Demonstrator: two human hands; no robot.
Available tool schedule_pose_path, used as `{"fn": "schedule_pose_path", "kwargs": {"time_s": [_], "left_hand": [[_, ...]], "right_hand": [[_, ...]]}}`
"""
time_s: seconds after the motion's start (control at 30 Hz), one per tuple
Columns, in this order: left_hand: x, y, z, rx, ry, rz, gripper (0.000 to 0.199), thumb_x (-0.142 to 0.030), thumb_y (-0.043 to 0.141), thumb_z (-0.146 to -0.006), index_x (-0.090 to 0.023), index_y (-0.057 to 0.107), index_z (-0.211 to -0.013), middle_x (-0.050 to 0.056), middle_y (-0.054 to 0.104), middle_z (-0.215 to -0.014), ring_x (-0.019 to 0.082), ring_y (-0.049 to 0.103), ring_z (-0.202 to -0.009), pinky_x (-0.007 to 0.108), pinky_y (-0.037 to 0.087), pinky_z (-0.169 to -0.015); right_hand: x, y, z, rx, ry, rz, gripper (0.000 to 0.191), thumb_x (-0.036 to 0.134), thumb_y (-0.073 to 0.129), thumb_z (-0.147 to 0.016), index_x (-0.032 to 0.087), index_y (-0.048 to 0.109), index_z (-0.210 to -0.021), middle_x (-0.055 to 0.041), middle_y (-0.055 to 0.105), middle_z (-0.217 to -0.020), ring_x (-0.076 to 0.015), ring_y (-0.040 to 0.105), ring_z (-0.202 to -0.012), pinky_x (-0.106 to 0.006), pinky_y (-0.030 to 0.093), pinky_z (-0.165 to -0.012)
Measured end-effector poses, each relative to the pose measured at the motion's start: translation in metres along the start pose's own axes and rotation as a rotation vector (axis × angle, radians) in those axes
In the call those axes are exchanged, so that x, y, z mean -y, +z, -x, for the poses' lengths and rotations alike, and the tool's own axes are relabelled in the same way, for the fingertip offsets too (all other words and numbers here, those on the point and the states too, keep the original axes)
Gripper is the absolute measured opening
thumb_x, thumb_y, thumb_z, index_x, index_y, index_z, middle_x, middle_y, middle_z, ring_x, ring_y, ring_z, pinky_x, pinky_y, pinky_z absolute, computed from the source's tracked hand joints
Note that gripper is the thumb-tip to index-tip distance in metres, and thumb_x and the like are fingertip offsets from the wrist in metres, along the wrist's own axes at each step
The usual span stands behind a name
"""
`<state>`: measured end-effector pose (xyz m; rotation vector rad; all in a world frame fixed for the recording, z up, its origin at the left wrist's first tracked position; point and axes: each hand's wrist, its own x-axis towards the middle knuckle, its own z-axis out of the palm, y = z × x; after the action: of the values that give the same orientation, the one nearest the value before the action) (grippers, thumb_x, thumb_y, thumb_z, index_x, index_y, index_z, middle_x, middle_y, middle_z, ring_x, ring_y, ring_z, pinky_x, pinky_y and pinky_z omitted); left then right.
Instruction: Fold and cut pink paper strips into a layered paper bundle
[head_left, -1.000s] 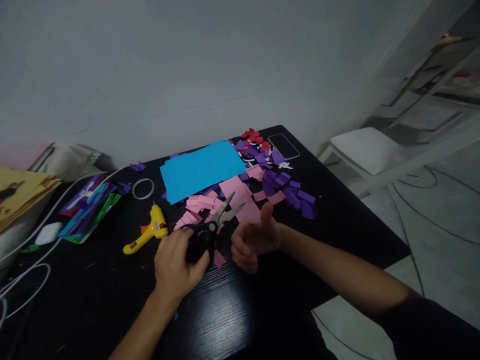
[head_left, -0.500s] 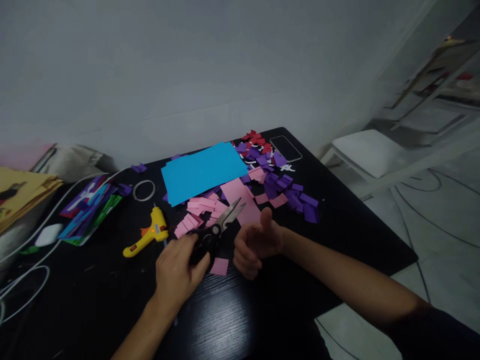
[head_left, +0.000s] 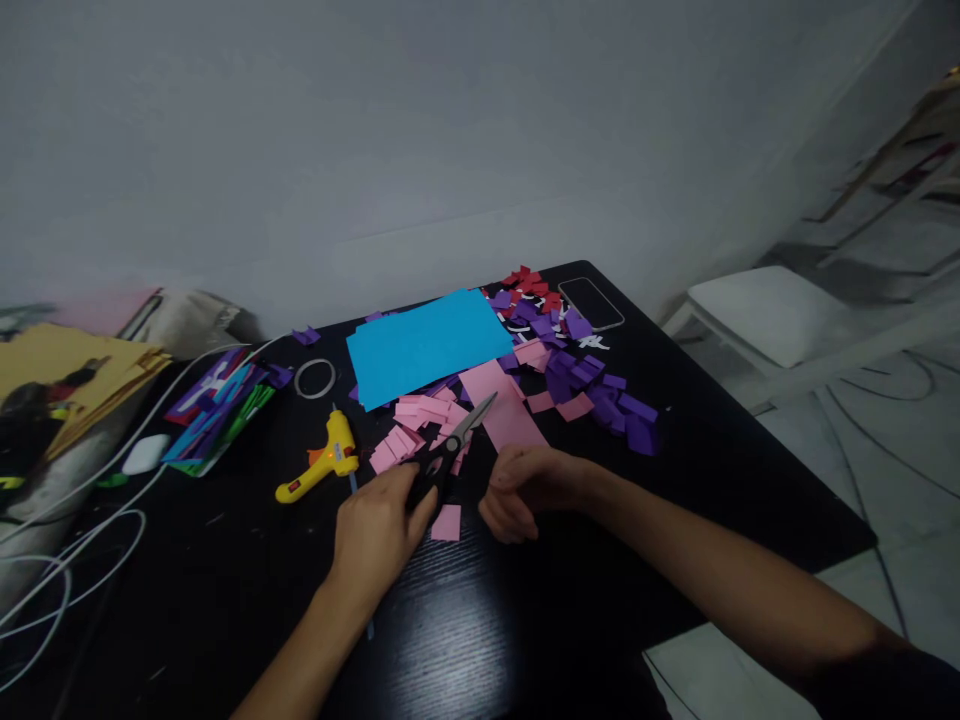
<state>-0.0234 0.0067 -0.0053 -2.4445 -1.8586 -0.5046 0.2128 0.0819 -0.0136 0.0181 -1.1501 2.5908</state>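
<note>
My left hand point(head_left: 384, 520) is wrapped round the black handles of the scissors point(head_left: 454, 442), whose blades are together and point up and right. To the right, my right hand point(head_left: 529, 492) is closed with its fingers curled; what it holds, if anything, is hidden. Just beyond it lies a long pink paper strip point(head_left: 501, 400). A pink square point(head_left: 447, 522) sits on the black table between my hands. Cut pink pieces point(head_left: 397, 447) are heaped beyond the scissors, and blue sheets point(head_left: 429, 345) lie behind them.
A yellow glue gun point(head_left: 321, 468) and a ring point(head_left: 315, 378) lie left of my hands. Purple pieces point(head_left: 607, 400) and red pieces point(head_left: 529, 280) are scattered at the back right. White cables point(head_left: 139, 500) cross the left side; a white stool point(head_left: 769, 305) stands beyond the table.
The scissor blades have closed. My right thumb, raised before, has come down to the curled fingers. The view has shifted, so the table items appear farther right.
</note>
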Motion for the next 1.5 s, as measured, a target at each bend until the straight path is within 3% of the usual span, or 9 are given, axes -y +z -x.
{"fn": "schedule_pose_path", "kwargs": {"time_s": [0.17,0.3,0.4,0.57,0.73,0.87,1.1,1.3,1.5], "left_hand": [[0.005,0.003,-0.001,0.02,-0.065,-0.012,0.02,-0.035,0.062,-0.094,-0.02,0.067,-0.106,0.007,0.079,-0.093,0.026,0.076,-0.077,0.032,0.054,-0.065],[0.007,0.003,0.0,-0.002,-0.072,0.038,0.02,-0.035,0.062,-0.095,-0.02,0.065,-0.108,0.007,0.078,-0.097,0.026,0.076,-0.081,0.033,0.056,-0.068],[0.008,0.002,0.0,-0.096,-0.073,0.105,0.021,-0.037,0.059,-0.098,-0.02,0.064,-0.109,0.007,0.075,-0.097,0.025,0.074,-0.083,0.033,0.056,-0.07],[0.009,0.001,-0.001,-0.221,-0.051,0.159,0.023,-0.035,0.059,-0.099,-0.018,0.063,-0.113,0.007,0.07,-0.097,0.025,0.071,-0.09,0.034,0.056,-0.077],[0.006,0.005,-0.001,-0.155,-0.049,0.152,0.017,-0.03,0.066,-0.095,-0.02,0.066,-0.109,0.005,0.071,-0.099,0.024,0.072,-0.089,0.033,0.056,-0.073],[0.006,0.009,0.0,-0.111,-0.033,0.137,0.021,-0.028,0.07,-0.092,-0.02,0.066,-0.11,0.006,0.073,-0.1,0.025,0.072,-0.089,0.034,0.057,-0.073],[0.005,0.01,0.0,-0.059,0.014,0.16,0.017,-0.027,0.066,-0.095,-0.02,0.063,-0.111,0.007,0.073,-0.104,0.026,0.072,-0.096,0.037,0.058,-0.079],[0.0,0.006,-0.002,-0.07,0.068,0.22,0.015,-0.027,0.057,-0.1,-0.02,0.066,-0.111,0.007,0.073,-0.104,0.025,0.072,-0.097,0.035,0.058,-0.081],[-0.008,-0.005,-0.001,-0.154,0.124,0.378,0.018,-0.019,0.051,-0.101,-0.019,0.067,-0.11,0.007,0.072,-0.101,0.022,0.068,-0.095,0.035,0.055,-0.085]], "right_hand": [[0.001,0.002,-0.003,-0.082,-0.029,0.066,0.044,0.041,0.067,-0.092,0.012,0.071,-0.06,-0.0049,0.062,-0.052,-0.0179,0.06,-0.06,-0.032,0.047,-0.068],[-0.001,0.005,-0.004,-0.262,-0.048,0.193,0.049,0.049,0.066,-0.094,0.013,0.068,-0.06,-0.003,0.062,-0.054,-0.0156,0.059,-0.058,-0.029,0.046,-0.066],[-0.003,0.011,-0.004,-0.364,-0.01,0.493,0.047,0.049,0.062,-0.097,0.012,0.073,-0.07,-0.0041,0.068,-0.065,-0.0144,0.062,-0.063,-0.027,0.047,-0.068],[-0.016,0.024,-0.005,-0.488,-0.124,1.074,0.014,0.027,0.073,-0.086,0.015,0.076,-0.093,-0.0053,0.073,-0.085,-0.0172,0.065,-0.076,-0.029,0.051,-0.072],[-0.028,0.024,-0.008,-0.318,-0.253,1.504,0.031,0.017,0.079,-0.083,0.016,0.072,-0.113,-0.0109,0.074,-0.115,-0.0241,0.065,-0.112,-0.039,0.049,-0.102],[-0.031,0.022,-0.009,-0.214,-0.231,1.622,0.029,0.019,0.08,-0.084,0.015,0.071,-0.112,-0.0096,0.076,-0.113,-0.0251,0.063,-0.113,-0.042,0.048,-0.106],[-0.028,0.027,-0.008,-0.339,-0.229,1.48,0.014,0.019,0.065,-0.097,0.015,0.076,-0.104,-0.0098,0.078,-0.101,-0.0215,0.071,-0.097,-0.034,0.054,-0.091],[-0.024,0.021,-0.012,-0.711,-0.189,0.915,0.016,0.031,0.068,-0.093,0.017,0.076,-0.094,-0.0038,0.075,-0.085,-0.0154,0.068,-0.071,-0.026,0.053,-0.067],[-0.02,0.013,-0.015,-0.796,-0.19,0.655,0.028,0.042,0.074,-0.086,0.015,0.073,-0.09,-0.0004,0.065,-0.076,-0.0104,0.059,-0.056,-0.023,0.047,-0.055]]}}
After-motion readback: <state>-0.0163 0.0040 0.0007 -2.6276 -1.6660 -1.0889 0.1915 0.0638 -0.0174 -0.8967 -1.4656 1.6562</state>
